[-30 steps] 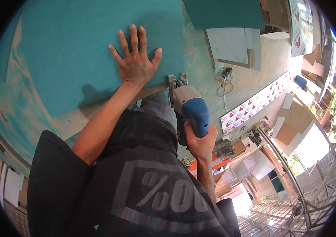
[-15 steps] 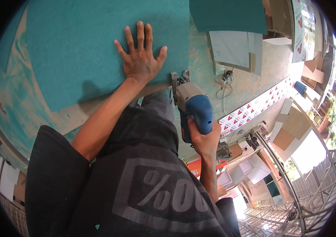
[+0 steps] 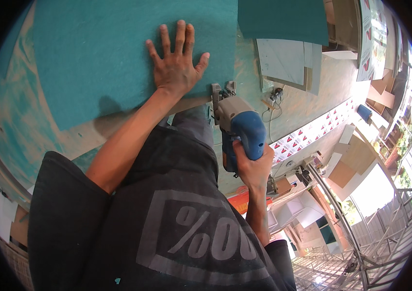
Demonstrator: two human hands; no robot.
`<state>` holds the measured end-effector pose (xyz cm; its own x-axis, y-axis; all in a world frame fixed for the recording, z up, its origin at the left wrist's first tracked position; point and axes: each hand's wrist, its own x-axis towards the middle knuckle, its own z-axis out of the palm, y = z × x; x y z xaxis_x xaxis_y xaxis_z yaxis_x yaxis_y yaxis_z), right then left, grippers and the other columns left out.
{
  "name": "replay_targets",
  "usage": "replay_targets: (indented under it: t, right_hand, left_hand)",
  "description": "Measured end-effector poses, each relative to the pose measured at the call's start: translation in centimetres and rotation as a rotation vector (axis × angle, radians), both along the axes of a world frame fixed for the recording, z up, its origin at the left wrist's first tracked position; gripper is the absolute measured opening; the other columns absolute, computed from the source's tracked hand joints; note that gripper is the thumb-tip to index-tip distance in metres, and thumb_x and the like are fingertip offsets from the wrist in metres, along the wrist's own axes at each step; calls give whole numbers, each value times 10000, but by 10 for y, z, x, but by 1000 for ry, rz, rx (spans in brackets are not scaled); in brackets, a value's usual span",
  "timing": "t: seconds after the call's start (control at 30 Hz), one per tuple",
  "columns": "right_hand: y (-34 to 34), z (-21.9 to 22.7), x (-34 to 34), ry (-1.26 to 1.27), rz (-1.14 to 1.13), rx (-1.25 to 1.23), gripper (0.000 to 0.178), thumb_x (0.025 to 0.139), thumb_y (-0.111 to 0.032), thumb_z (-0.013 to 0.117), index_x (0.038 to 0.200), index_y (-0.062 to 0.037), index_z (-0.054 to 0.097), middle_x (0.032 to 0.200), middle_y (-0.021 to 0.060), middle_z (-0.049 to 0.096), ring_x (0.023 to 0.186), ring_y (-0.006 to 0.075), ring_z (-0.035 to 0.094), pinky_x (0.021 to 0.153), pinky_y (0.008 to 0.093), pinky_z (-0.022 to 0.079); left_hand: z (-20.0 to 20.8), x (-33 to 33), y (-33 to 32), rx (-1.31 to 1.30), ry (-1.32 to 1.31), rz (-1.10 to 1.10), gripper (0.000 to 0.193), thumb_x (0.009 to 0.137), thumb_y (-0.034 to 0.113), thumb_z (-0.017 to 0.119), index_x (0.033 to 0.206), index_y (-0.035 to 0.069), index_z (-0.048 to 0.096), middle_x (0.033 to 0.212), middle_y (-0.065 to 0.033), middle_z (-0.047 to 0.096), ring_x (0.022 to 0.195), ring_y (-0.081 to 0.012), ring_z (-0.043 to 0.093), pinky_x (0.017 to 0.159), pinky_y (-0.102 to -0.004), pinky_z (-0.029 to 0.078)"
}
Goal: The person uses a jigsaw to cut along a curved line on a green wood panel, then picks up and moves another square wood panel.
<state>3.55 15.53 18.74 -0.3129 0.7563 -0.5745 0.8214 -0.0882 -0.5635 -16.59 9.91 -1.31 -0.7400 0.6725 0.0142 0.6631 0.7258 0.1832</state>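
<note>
A large teal sheet (image 3: 99, 58) lies on the work surface in front of me. My left hand (image 3: 177, 72) rests flat on it near its right side, fingers spread and pointing away from me. At the sheet's near right corner is a blue and grey jigsaw (image 3: 248, 130). My right hand (image 3: 254, 165) is wrapped round its rear handle. The front of the jigsaw's foot meets the sheet's edge; the blade is hidden from this view.
A darker teal sheet (image 3: 283, 19) and pale grey offcuts (image 3: 283, 60) lie at the far right. Nearby is a small corded tool (image 3: 276, 94) with a trailing cable. Red-and-white printed sheeting (image 3: 312, 128) and stacked boards (image 3: 354, 162) stand farther right.
My left hand has shifted slightly forward and to the right, still flat on the sheet. The jigsaw, held in my right hand, has moved a little forward and right.
</note>
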Motion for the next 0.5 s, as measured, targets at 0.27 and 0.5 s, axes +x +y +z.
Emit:
replay_targets:
  t: [0.27,0.5]
  right_hand:
    - [7,4,-8,-12,42,-4,160,857,-128,727,832,20,670,645,12,611,594,63,531,563,272,453]
    - [5,10,-23,20,-14,-20,134,868,-107,719,839,17,674,644,11,625,591,68,574,551,270,461]
  left_hand:
    - [7,-4,-2,1,-35,-10,823,995,622,457,1644,159,253,1706,-37,208,1552,-409,194,1161,-718,211]
    - [6,-1,-4,15,-59,-26,820,1000,616,454,1650,167,236,1712,-19,188,1557,-403,181,1166,-714,205]
